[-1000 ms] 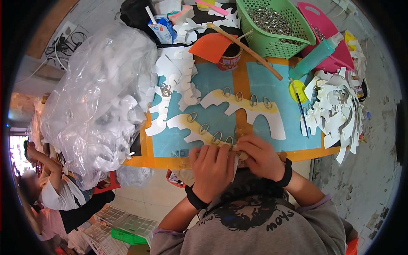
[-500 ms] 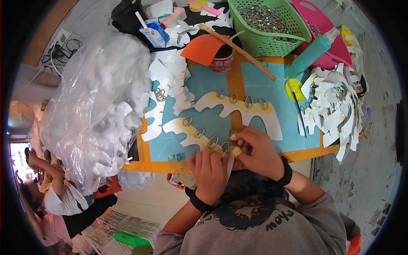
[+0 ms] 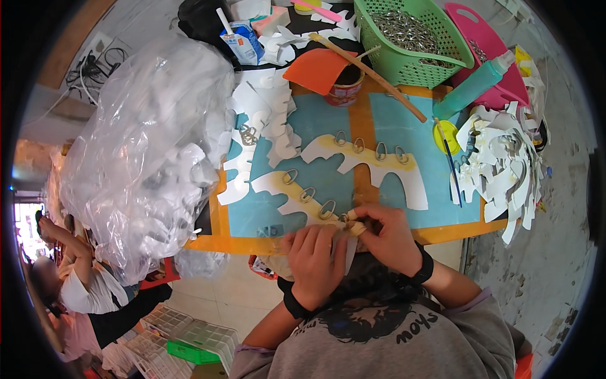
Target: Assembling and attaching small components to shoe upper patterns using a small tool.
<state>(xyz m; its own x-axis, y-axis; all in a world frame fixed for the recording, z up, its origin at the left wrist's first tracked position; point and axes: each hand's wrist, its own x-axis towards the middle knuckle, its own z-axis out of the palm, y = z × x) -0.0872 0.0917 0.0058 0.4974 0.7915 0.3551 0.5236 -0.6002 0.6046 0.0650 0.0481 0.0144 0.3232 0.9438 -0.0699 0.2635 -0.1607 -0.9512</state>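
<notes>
Near the front edge of the table lies a white cut-out piece (image 3: pixel 273 183) with a scalloped side and a yellowish strip. Several metal rings (image 3: pixel 307 194) sit along that strip. My left hand (image 3: pixel 314 258) is closed over its near end, fingers curled, hiding part of it. Close beside it, my right hand (image 3: pixel 388 235) pinches at the same end, around the last metal ring, which is mostly covered by the fingers. Beige coverings wrap some right fingertips. Farther back, a second white cut-out piece (image 3: pixel 409 186) lies flat with metal rings along its yellowish edge.
A large clear plastic bag (image 3: pixel 142 158) bulges at left. Behind are an orange sheet (image 3: pixel 315 71) on a tub, a wooden stick (image 3: pixel 379 81) and a green basket (image 3: pixel 413 72) of metal rings. At right stand a teal bottle (image 3: pixel 473 85) and piled white cut-outs (image 3: pixel 502 167).
The view has shifted slightly, moving the table things rightward. My right fingers have drawn down and in over the last ring, and my left fingers now cover more of the piece's end.
</notes>
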